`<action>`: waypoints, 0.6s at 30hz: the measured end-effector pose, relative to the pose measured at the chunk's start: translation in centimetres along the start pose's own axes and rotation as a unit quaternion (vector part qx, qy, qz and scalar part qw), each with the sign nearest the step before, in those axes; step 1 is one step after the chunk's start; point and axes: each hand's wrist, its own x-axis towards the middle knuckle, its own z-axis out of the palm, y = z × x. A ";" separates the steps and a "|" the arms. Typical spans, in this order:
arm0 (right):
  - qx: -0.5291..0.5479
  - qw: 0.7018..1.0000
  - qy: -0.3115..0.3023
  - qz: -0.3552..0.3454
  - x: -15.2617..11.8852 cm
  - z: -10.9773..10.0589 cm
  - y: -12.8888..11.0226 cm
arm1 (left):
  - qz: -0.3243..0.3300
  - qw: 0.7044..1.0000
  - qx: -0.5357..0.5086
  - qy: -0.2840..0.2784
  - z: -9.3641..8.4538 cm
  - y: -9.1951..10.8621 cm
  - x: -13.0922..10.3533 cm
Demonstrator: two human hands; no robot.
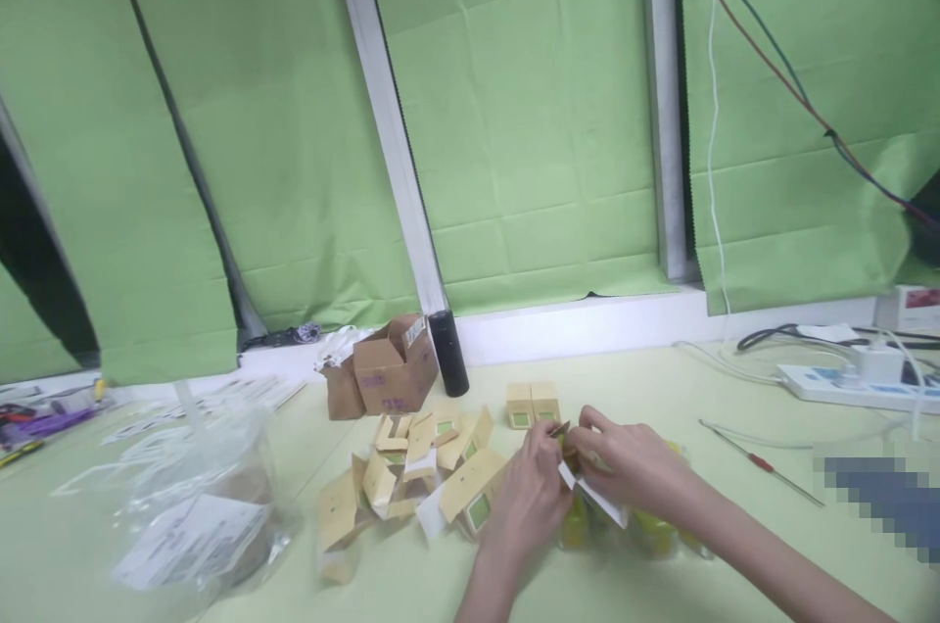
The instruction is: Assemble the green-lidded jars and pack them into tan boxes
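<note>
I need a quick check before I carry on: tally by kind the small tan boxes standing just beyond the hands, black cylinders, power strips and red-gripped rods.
Small tan boxes beyond the hands: 2
Black cylinder: 1
Power strip: 1
Red-gripped rod: 1
Total: 5, leaving out the overlapping pile of opened boxes.

The left hand [538, 478] and right hand [633, 466] hide much of the white-flapped piece [603, 503].
</note>
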 end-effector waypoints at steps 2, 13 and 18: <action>-0.001 1.000 0.009 0.005 0.0 0.4 0.2 | 0.013 0.998 0.049 -0.026 -0.1 0.6 0.1; 0.030 0.986 0.041 0.160 1.1 0.5 8.3 | -0.258 0.938 -0.208 0.104 -2.5 0.0 0.1; -0.037 0.981 -0.008 0.191 0.2 1.2 10.3 | -0.325 0.789 -0.483 0.195 -2.8 0.6 0.6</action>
